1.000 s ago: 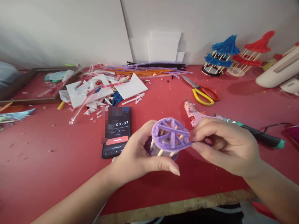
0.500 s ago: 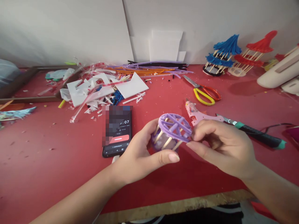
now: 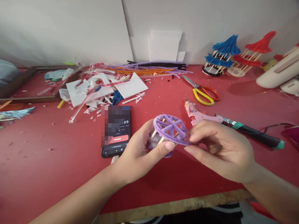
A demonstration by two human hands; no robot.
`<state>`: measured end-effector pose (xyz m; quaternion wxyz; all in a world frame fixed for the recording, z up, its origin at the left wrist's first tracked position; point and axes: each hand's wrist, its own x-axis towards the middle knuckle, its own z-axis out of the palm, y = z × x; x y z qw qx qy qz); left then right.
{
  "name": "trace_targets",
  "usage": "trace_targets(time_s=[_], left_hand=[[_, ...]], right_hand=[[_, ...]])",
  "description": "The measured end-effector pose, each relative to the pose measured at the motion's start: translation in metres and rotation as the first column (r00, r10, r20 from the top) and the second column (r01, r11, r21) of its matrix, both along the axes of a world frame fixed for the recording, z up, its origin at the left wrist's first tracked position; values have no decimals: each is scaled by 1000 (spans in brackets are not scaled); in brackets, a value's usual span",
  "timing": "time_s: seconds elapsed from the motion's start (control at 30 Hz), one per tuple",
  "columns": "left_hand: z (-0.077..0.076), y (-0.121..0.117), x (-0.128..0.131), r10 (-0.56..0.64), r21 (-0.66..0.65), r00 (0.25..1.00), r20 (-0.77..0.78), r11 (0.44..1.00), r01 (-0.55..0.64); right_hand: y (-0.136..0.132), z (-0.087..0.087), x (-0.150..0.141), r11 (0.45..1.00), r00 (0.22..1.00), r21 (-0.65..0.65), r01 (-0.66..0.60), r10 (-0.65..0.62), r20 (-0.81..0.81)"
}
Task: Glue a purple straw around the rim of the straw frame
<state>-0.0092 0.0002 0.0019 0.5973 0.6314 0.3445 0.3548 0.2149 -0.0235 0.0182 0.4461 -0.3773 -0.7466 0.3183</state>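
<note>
My left hand (image 3: 144, 149) is wrapped round a small purple pipe-cleaner model (image 3: 171, 129). Its top is a spoked ring held up by pale wooden sticks, with a purple-rimmed base below, partly hidden by my thumb and fingers. From the ring's right side a purple pipe-cleaner end (image 3: 182, 143) sticks out, and my right hand (image 3: 219, 149) has thumb and forefinger closed at its tip. Just behind my right hand lie a pink glue gun (image 3: 198, 116) and a black-handled utility knife (image 3: 257, 135).
A phone (image 3: 116, 132) lies left of my hands on the red table (image 3: 58, 174). Behind are scissors (image 3: 203, 93), white scraps (image 3: 132, 85) and a pile of pipe cleaners (image 3: 144, 71). A blue model (image 3: 225, 46) and a red model (image 3: 260, 45) stand at back right.
The purple model has shifted slightly left and tilted in my left hand, its thumb now over the sticks. More of the pipe-cleaner end shows between the ring and my right fingers.
</note>
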Motion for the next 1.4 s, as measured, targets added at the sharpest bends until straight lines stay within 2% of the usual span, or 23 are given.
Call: trace_targets(time_s=[0.23,0.47,0.67,0.73,0.77,0.83,0.87,0.93,1.0,1.03,1.1,1.2,1.3,1.4], left_hand=[[1,1,0,2,81,999,51,997,-6],[-1,2,0,38,24,995,97,999,-41],[-1,2,-1,59,-4,994,97,998,-58],[-1,2,0,75,-8,993,89,997,-74],[-1,2,0,83,-12,992,90,997,-82],[-1,1,0,100,-21,989,107,995,-98],[-2,1,-1,106,-23,987,121,994,-104],[-3,1,-1,120,-19,983,140,993,-118],[-4,2,-2,132,-12,980,147,991,-131],[-4,2,-2,135,-10,979,149,991,-135],[-5,2,-3,144,-12,977,156,990,-144],[-4,1,-4,146,-8,977,158,989,-146],[-3,1,-5,122,11,980,155,992,-125],[-1,-1,-6,108,9,982,153,994,-110]], right_hand=[[-3,1,-3,997,998,-56,-47,45,-44],[0,4,-4,999,998,-23,-45,44,-52],[-4,5,-3,991,991,-116,-64,50,-122],[-4,6,1,991,985,-109,-84,66,-157],[-2,6,4,995,987,-88,-52,37,-158],[6,5,14,990,986,-17,136,-137,-97],[11,3,20,966,966,32,257,-256,-21],[22,-4,36,886,856,161,434,-461,234],[33,-14,52,853,676,299,428,-521,521],[38,-19,60,857,588,340,387,-514,625],[43,-29,72,877,464,339,340,-470,751],[46,-39,80,906,408,259,334,-387,827],[48,-39,76,922,388,235,307,-346,854],[47,-30,66,906,454,270,326,-401,795]])
